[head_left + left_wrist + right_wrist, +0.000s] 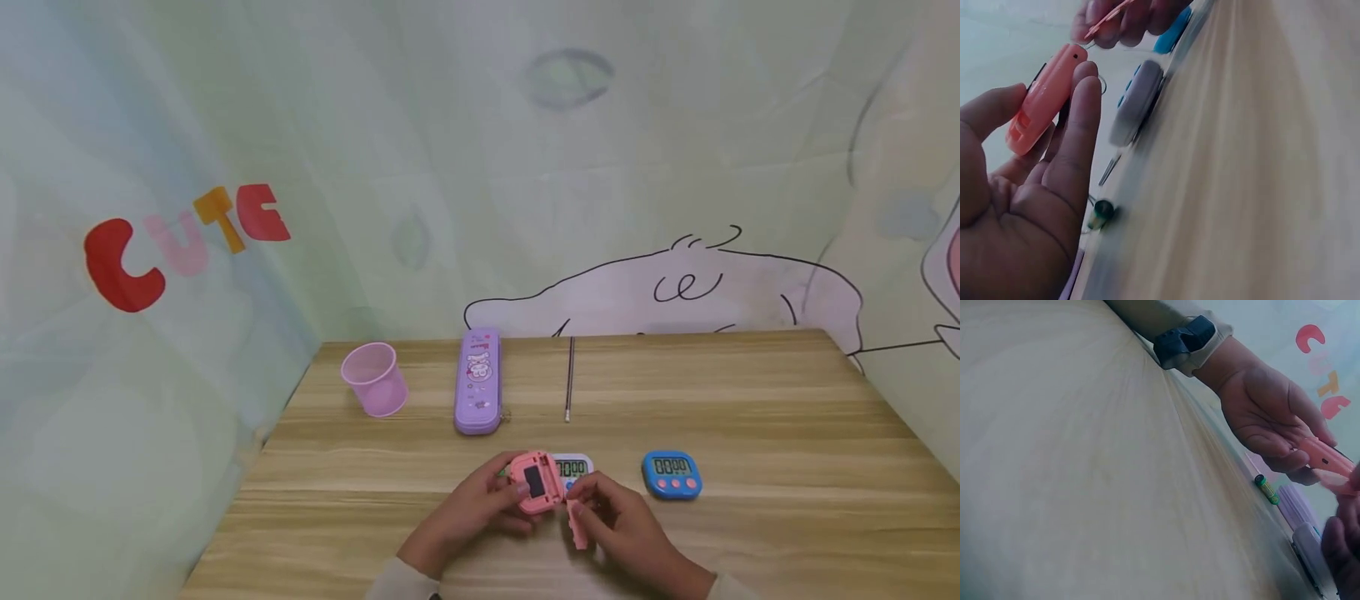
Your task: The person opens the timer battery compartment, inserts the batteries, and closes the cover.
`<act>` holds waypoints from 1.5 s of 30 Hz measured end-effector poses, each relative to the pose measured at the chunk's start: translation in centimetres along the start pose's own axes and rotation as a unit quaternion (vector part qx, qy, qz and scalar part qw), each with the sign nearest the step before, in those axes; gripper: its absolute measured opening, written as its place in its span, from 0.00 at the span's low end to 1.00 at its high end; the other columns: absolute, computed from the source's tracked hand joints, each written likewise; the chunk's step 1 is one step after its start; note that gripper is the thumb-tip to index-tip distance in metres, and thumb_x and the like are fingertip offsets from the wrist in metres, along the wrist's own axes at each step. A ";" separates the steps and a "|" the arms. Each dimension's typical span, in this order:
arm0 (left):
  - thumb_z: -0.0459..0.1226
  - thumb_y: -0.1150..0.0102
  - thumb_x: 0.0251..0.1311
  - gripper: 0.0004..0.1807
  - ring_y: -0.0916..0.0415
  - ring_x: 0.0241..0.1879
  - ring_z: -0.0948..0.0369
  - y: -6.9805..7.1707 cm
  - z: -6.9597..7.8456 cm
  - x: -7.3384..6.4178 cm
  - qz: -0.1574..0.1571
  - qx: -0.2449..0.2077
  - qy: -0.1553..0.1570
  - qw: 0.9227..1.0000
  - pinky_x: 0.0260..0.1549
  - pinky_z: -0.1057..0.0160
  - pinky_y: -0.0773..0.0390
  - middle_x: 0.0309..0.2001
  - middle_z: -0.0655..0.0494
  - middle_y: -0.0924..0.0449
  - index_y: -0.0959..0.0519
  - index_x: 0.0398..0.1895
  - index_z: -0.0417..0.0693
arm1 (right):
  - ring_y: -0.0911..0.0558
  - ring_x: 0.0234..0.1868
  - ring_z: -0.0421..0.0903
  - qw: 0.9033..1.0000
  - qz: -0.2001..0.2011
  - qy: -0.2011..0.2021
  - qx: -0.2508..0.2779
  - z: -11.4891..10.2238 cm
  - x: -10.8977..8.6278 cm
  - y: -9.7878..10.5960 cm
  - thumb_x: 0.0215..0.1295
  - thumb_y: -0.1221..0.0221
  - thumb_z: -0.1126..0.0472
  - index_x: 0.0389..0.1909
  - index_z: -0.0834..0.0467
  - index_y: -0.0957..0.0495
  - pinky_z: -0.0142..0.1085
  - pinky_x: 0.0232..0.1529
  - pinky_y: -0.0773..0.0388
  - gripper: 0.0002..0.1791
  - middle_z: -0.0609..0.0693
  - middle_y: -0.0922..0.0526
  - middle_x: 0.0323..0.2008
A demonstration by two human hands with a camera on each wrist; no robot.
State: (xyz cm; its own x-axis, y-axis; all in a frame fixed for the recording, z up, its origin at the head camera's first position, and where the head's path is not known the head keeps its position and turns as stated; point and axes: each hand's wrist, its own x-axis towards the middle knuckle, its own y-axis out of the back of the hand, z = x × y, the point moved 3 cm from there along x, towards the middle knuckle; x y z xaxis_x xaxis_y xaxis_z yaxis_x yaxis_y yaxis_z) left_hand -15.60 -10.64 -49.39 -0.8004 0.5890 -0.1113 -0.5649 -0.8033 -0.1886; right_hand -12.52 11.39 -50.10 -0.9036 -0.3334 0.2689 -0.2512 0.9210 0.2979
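My left hand (476, 504) grips a pink digital timer (542, 497) between thumb and fingers. Its back faces up, showing a dark rectangle and a long slot along one side. My right hand (626, 521) pinches a thin pink plastic cover (578, 532) just beside the timer's slotted edge. A white timer (583, 461) lies on the table behind both hands, partly hidden by them. In the left wrist view, a small green battery (1102, 212) lies on the table past the left hand's fingers.
On the wooden table (780, 417), a blue timer (672, 476) lies right of the hands. Farther back are a pink cup (381, 392), a purple pencil case (478, 392) and a dark pencil (570, 379). A printed curtain (420, 167) hangs behind the table.
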 end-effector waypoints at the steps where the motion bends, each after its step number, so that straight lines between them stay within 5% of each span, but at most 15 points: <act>1: 0.37 0.45 0.69 0.28 0.16 0.38 0.49 0.3 0.1 0.0 0.007 0.001 -0.001 1.000 0.41 0.49 0.16 0.40 0.39 0.18 0.39 0.70 0.45 | 0.20 0.29 0.41 1.000 -0.011 0.000 -0.004 0.1 0.0 -0.1 0.69 0.41 0.59 0.43 0.51 0.24 0.33 0.31 0.18 0.05 0.44 0.20 0.30; 8: 0.39 0.46 0.70 0.32 0.17 0.40 0.49 2.4 0.3 -0.4 0.046 -0.010 0.001 0.999 0.44 0.48 0.17 0.44 0.37 0.19 0.44 0.73 0.43 | 0.20 0.26 0.40 0.996 -0.091 0.012 0.006 0.1 -0.1 -0.7 0.69 0.41 0.58 0.43 0.54 0.24 0.33 0.27 0.20 0.06 0.43 0.19 0.26; 16: 0.39 0.50 0.72 0.29 0.18 0.39 0.52 4.6 0.4 -1.1 0.061 0.019 -0.010 0.998 0.42 0.50 0.16 0.44 0.41 0.19 0.43 0.72 0.41 | 0.21 0.31 0.38 0.990 -0.137 -0.031 -0.024 0.1 0.0 -1.0 0.67 0.39 0.54 0.43 0.50 0.22 0.32 0.31 0.20 0.07 0.41 0.20 0.30; 29: 0.41 0.53 0.73 0.32 0.22 0.37 0.56 6.5 0.4 -1.6 0.092 -0.012 -0.011 0.996 0.43 0.54 0.17 0.41 0.49 0.21 0.50 0.74 0.40 | 0.23 0.33 0.36 0.986 -0.157 0.005 -0.063 0.6 0.0 -1.2 0.67 0.38 0.53 0.43 0.45 0.23 0.30 0.32 0.21 0.07 0.39 0.22 0.33; 37: 0.44 0.52 0.73 0.32 0.23 0.35 0.58 7.3 0.7 -1.7 0.154 -0.008 -0.012 0.988 0.40 0.58 0.16 0.40 0.50 0.22 0.47 0.73 0.41 | 0.24 0.33 0.36 0.983 -0.165 0.008 -0.082 0.3 0.0 -1.2 0.67 0.39 0.52 0.43 0.44 0.23 0.29 0.30 0.22 0.06 0.37 0.23 0.33; 45: 0.44 0.53 0.73 0.31 0.23 0.35 0.58 7.3 0.9 -1.7 0.180 -0.017 -0.004 0.984 0.39 0.60 0.16 0.42 0.50 0.22 0.46 0.74 0.45 | 0.24 0.32 0.35 0.983 -0.161 0.021 -0.086 0.1 0.1 -1.0 0.67 0.39 0.53 0.41 0.43 0.23 0.29 0.30 0.21 0.05 0.37 0.23 0.33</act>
State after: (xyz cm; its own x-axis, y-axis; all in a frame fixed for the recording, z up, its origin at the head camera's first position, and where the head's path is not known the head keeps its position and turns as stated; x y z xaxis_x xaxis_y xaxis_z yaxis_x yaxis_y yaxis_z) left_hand -18.57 -17.60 -49.74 -0.9487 0.2667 -0.1699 -0.2380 -0.9559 -0.1718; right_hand -12.39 10.45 -50.47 -0.7710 -0.6131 0.1722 -0.4561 0.7203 0.5226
